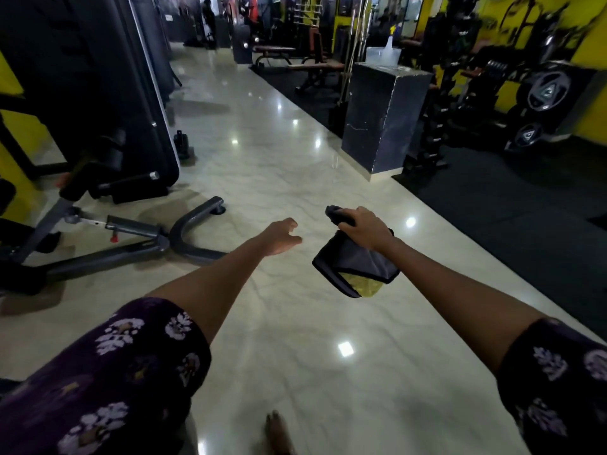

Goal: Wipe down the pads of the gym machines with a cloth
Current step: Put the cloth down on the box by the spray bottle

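The right hand (pixel 363 229) has its fingers curled tight around the one dark cloth (pixel 356 262), which hangs bunched below the fist at about 3 o'clock of the left hand (pixel 282 236); I judge it is carried so, ready in the working hand, because no pad is within reach. The left hand holds nothing, its fingers loosely bent, probably free to steady the person or a machine. I count one cloth, two hands, one bench frame (pixel 184 234) on the floor at 9 o'clock and two weight plates (pixel 545 91) at 2 o'clock.
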